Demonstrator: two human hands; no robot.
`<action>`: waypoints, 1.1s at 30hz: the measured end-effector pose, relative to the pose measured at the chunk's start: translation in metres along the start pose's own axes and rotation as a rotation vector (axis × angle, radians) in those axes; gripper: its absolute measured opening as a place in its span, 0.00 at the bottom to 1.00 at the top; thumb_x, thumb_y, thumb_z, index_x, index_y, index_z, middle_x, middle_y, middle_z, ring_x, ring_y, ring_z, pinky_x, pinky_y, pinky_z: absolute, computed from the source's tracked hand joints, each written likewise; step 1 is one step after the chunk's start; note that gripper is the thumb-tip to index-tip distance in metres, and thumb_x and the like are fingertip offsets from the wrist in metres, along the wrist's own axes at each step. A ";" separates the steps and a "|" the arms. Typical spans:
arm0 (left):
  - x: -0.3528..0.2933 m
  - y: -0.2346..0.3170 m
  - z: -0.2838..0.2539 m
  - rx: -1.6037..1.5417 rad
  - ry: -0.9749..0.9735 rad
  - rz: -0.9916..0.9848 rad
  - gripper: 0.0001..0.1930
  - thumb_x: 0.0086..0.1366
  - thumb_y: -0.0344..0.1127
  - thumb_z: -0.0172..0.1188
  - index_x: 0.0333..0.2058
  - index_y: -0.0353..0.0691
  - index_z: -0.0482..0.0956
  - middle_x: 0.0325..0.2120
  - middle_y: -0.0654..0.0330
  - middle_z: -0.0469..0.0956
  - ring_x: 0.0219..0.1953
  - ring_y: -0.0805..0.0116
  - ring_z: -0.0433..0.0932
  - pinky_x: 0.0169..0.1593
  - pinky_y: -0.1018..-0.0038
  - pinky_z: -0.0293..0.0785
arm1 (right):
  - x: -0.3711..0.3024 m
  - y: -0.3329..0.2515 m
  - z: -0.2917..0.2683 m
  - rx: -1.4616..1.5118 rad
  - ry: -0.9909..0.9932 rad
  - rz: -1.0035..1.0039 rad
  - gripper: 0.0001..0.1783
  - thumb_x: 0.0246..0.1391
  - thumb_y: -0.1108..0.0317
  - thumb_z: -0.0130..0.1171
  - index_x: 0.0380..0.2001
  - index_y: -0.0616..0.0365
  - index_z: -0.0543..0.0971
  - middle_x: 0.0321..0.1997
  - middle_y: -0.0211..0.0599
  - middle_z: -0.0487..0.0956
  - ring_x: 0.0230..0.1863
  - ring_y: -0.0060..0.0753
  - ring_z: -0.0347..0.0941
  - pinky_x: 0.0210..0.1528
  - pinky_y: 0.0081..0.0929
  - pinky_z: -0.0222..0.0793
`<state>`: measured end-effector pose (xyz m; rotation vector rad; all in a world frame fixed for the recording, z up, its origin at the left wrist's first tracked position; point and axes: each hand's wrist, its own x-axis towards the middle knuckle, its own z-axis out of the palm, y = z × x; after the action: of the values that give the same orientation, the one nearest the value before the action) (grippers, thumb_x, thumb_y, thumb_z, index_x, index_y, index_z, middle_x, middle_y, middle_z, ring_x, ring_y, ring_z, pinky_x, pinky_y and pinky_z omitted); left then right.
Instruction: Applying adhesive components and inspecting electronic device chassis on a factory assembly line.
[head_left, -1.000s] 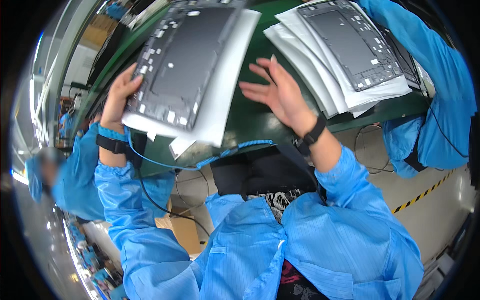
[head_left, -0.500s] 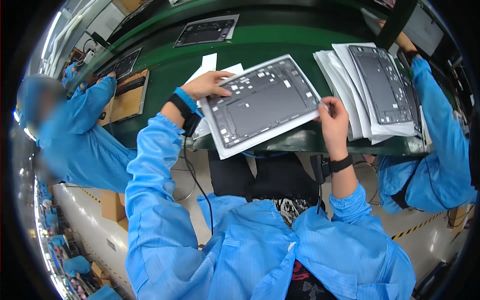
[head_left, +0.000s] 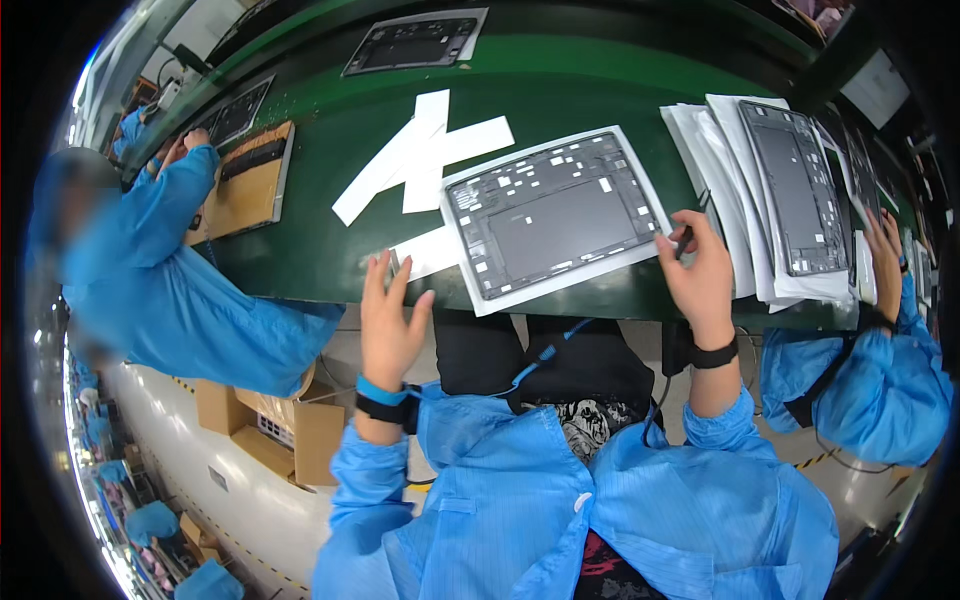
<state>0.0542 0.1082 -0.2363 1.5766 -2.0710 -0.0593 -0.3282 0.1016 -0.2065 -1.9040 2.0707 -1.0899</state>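
A dark grey tablet-like housing [head_left: 560, 220] dotted with small white pieces lies on a white sheet [head_left: 560, 283] at the front of the green table. My left hand [head_left: 393, 325] is open, fingers spread, beside the left end of a white strip [head_left: 425, 254] that reaches the sheet's left edge. At the housing's lower right corner, my right hand [head_left: 703, 275] is closed around a slim dark tool [head_left: 684, 238], its kind mostly hidden by the fingers. Other white strips [head_left: 428, 150] lie crossed just beyond my left hand.
White sheets [head_left: 700, 190] are stacked at right with another housing [head_left: 790, 190] on top. A further housing [head_left: 410, 45] lies at the back. A co-worker's hand [head_left: 880, 250] is right of the stack; another person [head_left: 170, 250] works at left by a brown board [head_left: 250, 190].
The housing and its sheet, earlier held up in both hands, now rest on the table. My left hand has let go and drawn back toward me; the right has shifted slightly right.
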 end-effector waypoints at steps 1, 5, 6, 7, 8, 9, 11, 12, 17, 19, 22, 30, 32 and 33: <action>-0.010 -0.006 0.014 -0.039 -0.061 -0.115 0.26 0.63 0.40 0.62 0.60 0.43 0.72 0.64 0.42 0.60 0.67 0.36 0.55 0.66 0.51 0.55 | 0.002 -0.006 0.002 0.299 -0.032 0.087 0.14 0.58 0.65 0.61 0.44 0.60 0.77 0.28 0.32 0.76 0.27 0.28 0.70 0.32 0.26 0.67; -0.019 -0.002 0.035 0.054 -0.027 -0.181 0.26 0.65 0.46 0.59 0.61 0.49 0.71 0.66 0.42 0.57 0.68 0.38 0.53 0.68 0.48 0.49 | -0.002 -0.079 0.045 0.975 -0.284 0.149 0.21 0.69 0.55 0.48 0.50 0.61 0.80 0.26 0.24 0.73 0.26 0.13 0.64 0.28 0.16 0.61; -0.020 -0.003 0.035 0.062 -0.020 -0.181 0.26 0.65 0.46 0.59 0.61 0.50 0.71 0.66 0.42 0.56 0.68 0.39 0.53 0.68 0.47 0.48 | -0.003 -0.102 0.063 0.933 -0.392 0.153 0.20 0.68 0.56 0.50 0.50 0.59 0.80 0.27 0.26 0.76 0.28 0.13 0.66 0.30 0.17 0.63; -0.021 -0.002 0.036 0.065 -0.013 -0.178 0.27 0.64 0.45 0.59 0.61 0.50 0.71 0.67 0.43 0.55 0.69 0.41 0.52 0.68 0.47 0.47 | -0.005 -0.118 0.091 0.959 -0.394 0.051 0.19 0.66 0.56 0.52 0.46 0.60 0.81 0.28 0.30 0.79 0.30 0.14 0.69 0.31 0.18 0.66; -0.020 0.002 0.036 0.052 -0.016 -0.180 0.27 0.64 0.45 0.59 0.61 0.50 0.71 0.67 0.43 0.55 0.69 0.41 0.52 0.68 0.47 0.47 | -0.005 -0.127 0.112 0.946 -0.507 0.093 0.18 0.65 0.58 0.54 0.42 0.64 0.82 0.31 0.36 0.81 0.30 0.16 0.71 0.32 0.19 0.68; -0.019 0.007 0.032 0.045 -0.030 -0.179 0.26 0.64 0.45 0.60 0.61 0.49 0.71 0.67 0.43 0.54 0.69 0.41 0.52 0.68 0.46 0.47 | -0.007 -0.140 0.133 1.009 -0.505 0.096 0.18 0.64 0.58 0.56 0.38 0.66 0.81 0.26 0.36 0.81 0.26 0.17 0.71 0.29 0.20 0.68; -0.021 0.014 0.029 0.052 -0.078 -0.166 0.26 0.62 0.45 0.62 0.58 0.48 0.74 0.68 0.44 0.53 0.69 0.39 0.51 0.67 0.42 0.46 | -0.005 -0.154 0.154 0.942 -0.628 0.171 0.16 0.63 0.61 0.56 0.35 0.66 0.80 0.21 0.32 0.78 0.23 0.18 0.72 0.26 0.19 0.68; -0.022 0.016 0.032 0.046 -0.077 -0.171 0.26 0.62 0.45 0.62 0.58 0.48 0.74 0.68 0.44 0.53 0.69 0.39 0.51 0.67 0.42 0.46 | -0.004 -0.158 0.157 0.916 -0.671 0.199 0.15 0.64 0.62 0.55 0.35 0.65 0.80 0.21 0.29 0.77 0.23 0.17 0.72 0.26 0.18 0.67; -0.030 0.016 0.042 -0.015 0.001 -0.213 0.27 0.61 0.48 0.63 0.58 0.49 0.75 0.66 0.37 0.53 0.69 0.34 0.49 0.66 0.40 0.48 | -0.004 -0.165 0.167 0.733 -0.638 0.047 0.13 0.60 0.64 0.58 0.30 0.66 0.79 0.21 0.35 0.79 0.22 0.17 0.74 0.23 0.19 0.67; -0.031 0.014 0.043 -0.020 -0.002 -0.216 0.27 0.61 0.48 0.63 0.58 0.50 0.74 0.66 0.37 0.53 0.69 0.34 0.49 0.66 0.40 0.48 | -0.004 -0.170 0.166 0.653 -0.672 0.035 0.13 0.60 0.65 0.59 0.30 0.66 0.79 0.22 0.38 0.80 0.22 0.17 0.75 0.23 0.19 0.67; -0.030 0.015 0.040 -0.002 -0.010 -0.223 0.28 0.61 0.48 0.63 0.60 0.51 0.73 0.66 0.37 0.53 0.69 0.35 0.49 0.66 0.41 0.48 | -0.008 -0.171 0.173 0.634 -0.590 -0.051 0.12 0.59 0.65 0.59 0.30 0.66 0.80 0.23 0.40 0.81 0.21 0.18 0.75 0.23 0.19 0.69; -0.029 0.017 0.040 0.039 -0.008 -0.198 0.28 0.62 0.49 0.62 0.61 0.54 0.72 0.65 0.37 0.54 0.68 0.36 0.51 0.66 0.42 0.50 | -0.009 -0.164 0.186 0.816 -0.530 0.051 0.10 0.59 0.68 0.59 0.34 0.67 0.80 0.23 0.35 0.81 0.23 0.18 0.77 0.25 0.19 0.71; -0.028 0.018 0.039 0.044 -0.005 -0.199 0.28 0.62 0.49 0.61 0.61 0.54 0.72 0.65 0.37 0.54 0.68 0.36 0.52 0.66 0.42 0.51 | -0.008 -0.162 0.185 0.791 -0.527 0.053 0.11 0.59 0.68 0.58 0.34 0.68 0.80 0.23 0.35 0.81 0.23 0.18 0.77 0.25 0.19 0.71; -0.028 0.019 0.039 0.048 -0.002 -0.199 0.28 0.62 0.49 0.61 0.61 0.54 0.71 0.65 0.37 0.54 0.68 0.36 0.52 0.66 0.43 0.51 | -0.008 -0.162 0.184 0.767 -0.524 0.056 0.11 0.59 0.68 0.58 0.35 0.69 0.80 0.23 0.36 0.81 0.23 0.18 0.78 0.25 0.18 0.71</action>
<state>0.0255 0.1284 -0.2742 1.8081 -1.9235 -0.0834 -0.0951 0.0411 -0.2516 -1.5001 1.1753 -1.0159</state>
